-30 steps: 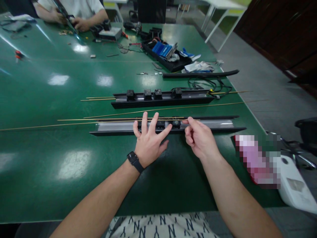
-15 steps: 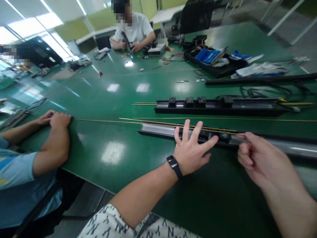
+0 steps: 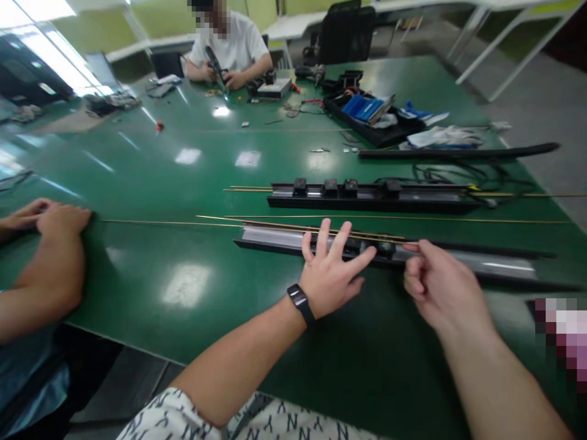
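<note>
My left hand (image 3: 331,272) has its fingers spread over a long black channel (image 3: 266,241) with a grey inner face. Its fingertips are at thin brass-coloured rods (image 3: 275,226) that lie along the channel; whether they press on them I cannot tell. My right hand (image 3: 443,278) is closed, thumb and forefinger pinching the right end of one thin rod (image 3: 389,239) above the channel. Dark blocks (image 3: 384,247) sit inside the channel, partly hidden by my left hand.
A second black channel (image 3: 371,203) with several dark blocks lies beyond. Behind it are a black strip (image 3: 458,151), cables (image 3: 440,174) and a tray (image 3: 389,134) with blue packs. A co-worker's hands (image 3: 59,214) rest at left; another person (image 3: 229,52) holds a tool across the table.
The view has swung right, so the scene sits further left and more of the channel's right end shows. Both hands keep nearly the same pose at the channel.
</note>
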`<act>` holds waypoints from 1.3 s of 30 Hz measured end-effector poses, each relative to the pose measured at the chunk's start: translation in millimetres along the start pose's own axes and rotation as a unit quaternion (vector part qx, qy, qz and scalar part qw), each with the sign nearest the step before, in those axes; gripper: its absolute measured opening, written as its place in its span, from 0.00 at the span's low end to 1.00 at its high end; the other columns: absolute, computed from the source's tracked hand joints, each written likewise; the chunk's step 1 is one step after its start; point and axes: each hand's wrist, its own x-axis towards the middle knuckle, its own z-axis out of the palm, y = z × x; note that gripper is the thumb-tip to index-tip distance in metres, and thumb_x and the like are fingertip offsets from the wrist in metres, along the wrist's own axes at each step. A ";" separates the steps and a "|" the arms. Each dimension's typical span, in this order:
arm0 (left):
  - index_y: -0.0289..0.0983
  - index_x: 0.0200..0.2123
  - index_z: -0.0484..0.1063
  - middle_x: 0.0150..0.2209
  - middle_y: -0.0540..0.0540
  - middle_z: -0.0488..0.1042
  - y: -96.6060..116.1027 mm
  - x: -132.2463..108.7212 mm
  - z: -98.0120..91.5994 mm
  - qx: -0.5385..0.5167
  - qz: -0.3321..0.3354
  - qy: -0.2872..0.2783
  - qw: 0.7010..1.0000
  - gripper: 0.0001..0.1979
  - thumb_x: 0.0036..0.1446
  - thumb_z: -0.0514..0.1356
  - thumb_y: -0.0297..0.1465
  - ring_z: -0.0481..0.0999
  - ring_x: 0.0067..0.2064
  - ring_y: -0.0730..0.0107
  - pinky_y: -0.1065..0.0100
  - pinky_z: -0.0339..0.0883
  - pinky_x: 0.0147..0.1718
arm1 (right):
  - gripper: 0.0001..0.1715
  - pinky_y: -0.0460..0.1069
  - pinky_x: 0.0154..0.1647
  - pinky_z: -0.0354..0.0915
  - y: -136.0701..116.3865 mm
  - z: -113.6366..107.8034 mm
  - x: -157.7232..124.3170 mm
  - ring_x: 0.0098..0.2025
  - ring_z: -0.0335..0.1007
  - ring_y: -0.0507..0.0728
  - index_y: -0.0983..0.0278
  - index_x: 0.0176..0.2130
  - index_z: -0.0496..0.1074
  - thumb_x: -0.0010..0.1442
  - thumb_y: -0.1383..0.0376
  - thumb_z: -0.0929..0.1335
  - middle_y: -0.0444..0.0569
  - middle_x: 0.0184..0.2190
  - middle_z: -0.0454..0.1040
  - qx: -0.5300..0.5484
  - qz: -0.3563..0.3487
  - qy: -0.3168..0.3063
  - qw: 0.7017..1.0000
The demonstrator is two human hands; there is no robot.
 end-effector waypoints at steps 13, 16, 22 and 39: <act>0.59 0.67 0.68 0.78 0.36 0.50 -0.3 -1.8 1.6 -0.008 -0.006 0.010 1.000 0.33 0.59 0.69 0.42 0.41 0.78 0.26 0.25 0.36 0.67 | 0.23 0.41 0.08 0.43 0.7 8.1 -5.8 0.10 0.53 0.46 0.66 0.38 0.76 0.57 0.50 0.77 0.39 0.16 0.69 -0.012 -0.010 0.002 1.000; 0.59 0.67 0.68 0.78 0.37 0.51 0.2 -1.5 1.4 -0.009 -0.010 0.013 1.000 0.34 0.59 0.69 0.42 0.41 0.78 0.26 0.24 0.36 0.67 | 0.22 0.41 0.09 0.43 0.6 8.4 -6.5 0.10 0.53 0.46 0.65 0.38 0.75 0.57 0.50 0.77 0.38 0.16 0.68 -0.008 -0.011 0.011 1.000; 0.58 0.67 0.69 0.78 0.38 0.51 1.0 -1.4 0.9 -0.011 -0.012 0.012 1.000 0.34 0.58 0.70 0.42 0.41 0.77 0.25 0.23 0.36 0.66 | 0.23 0.41 0.09 0.43 -1.4 8.2 -6.5 0.11 0.53 0.46 0.65 0.37 0.75 0.56 0.49 0.78 0.39 0.16 0.67 -0.025 -0.004 -0.013 1.000; 0.59 0.67 0.69 0.77 0.36 0.51 0.6 -1.6 0.8 -0.006 -0.010 0.013 1.000 0.32 0.60 0.68 0.43 0.41 0.77 0.24 0.24 0.36 0.66 | 0.19 0.41 0.09 0.43 -0.9 9.6 -7.3 0.11 0.53 0.46 0.64 0.37 0.75 0.59 0.51 0.77 0.38 0.16 0.67 -0.027 -0.013 -0.004 1.000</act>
